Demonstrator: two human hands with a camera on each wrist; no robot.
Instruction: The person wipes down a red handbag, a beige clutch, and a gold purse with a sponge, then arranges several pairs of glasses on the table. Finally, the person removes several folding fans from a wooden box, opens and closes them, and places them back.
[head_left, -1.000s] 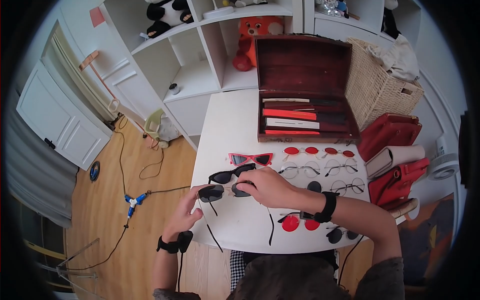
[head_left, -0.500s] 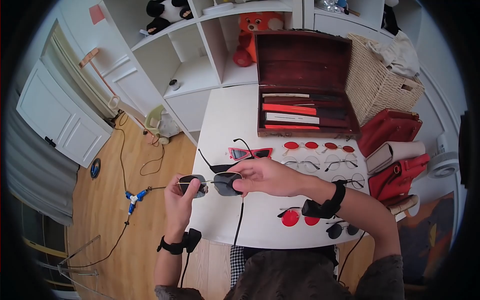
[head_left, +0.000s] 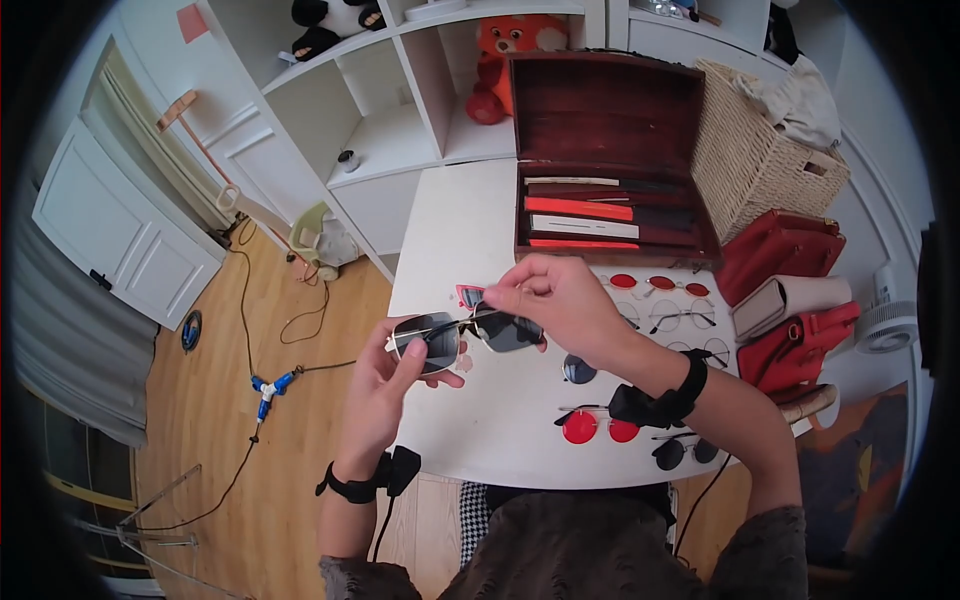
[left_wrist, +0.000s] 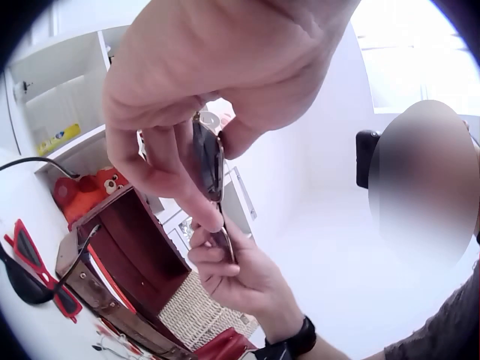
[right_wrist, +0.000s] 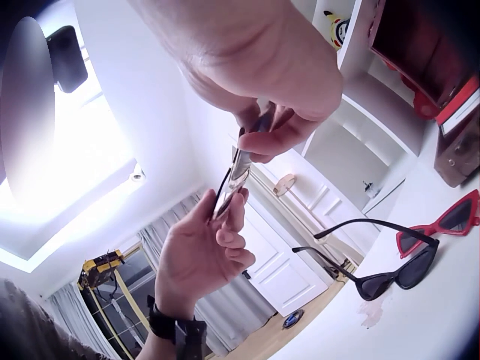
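Both hands hold a pair of thin metal-framed sunglasses [head_left: 428, 343] with dark, squarish lenses, raised over the table's left part. My left hand [head_left: 375, 395] grips one lens, its thumb across the front and fingers behind. At the upper edge of the other lens, my right hand [head_left: 565, 310] pinches the frame. The right wrist view shows a dark temple [right_wrist: 223, 189] lying close along the lenses. Black cat-eye sunglasses [right_wrist: 376, 286] rest on the table below, beside red-framed cat-eye sunglasses [right_wrist: 459, 217]; the hands mostly hide both in the head view.
More glasses lie in rows at the right, among them red round sunglasses [head_left: 579, 427] and dark round sunglasses [head_left: 669, 455]. An open wooden case [head_left: 610, 110] with flat cases inside stands at the back. A woven basket [head_left: 740, 150] and red bags [head_left: 780, 255] line the right side.
The sunglasses have come up off their low position over the table and turned, lenses now facing the head camera. Their temples, earlier hanging down, no longer hang below. The right hand shifted to the upper edge.
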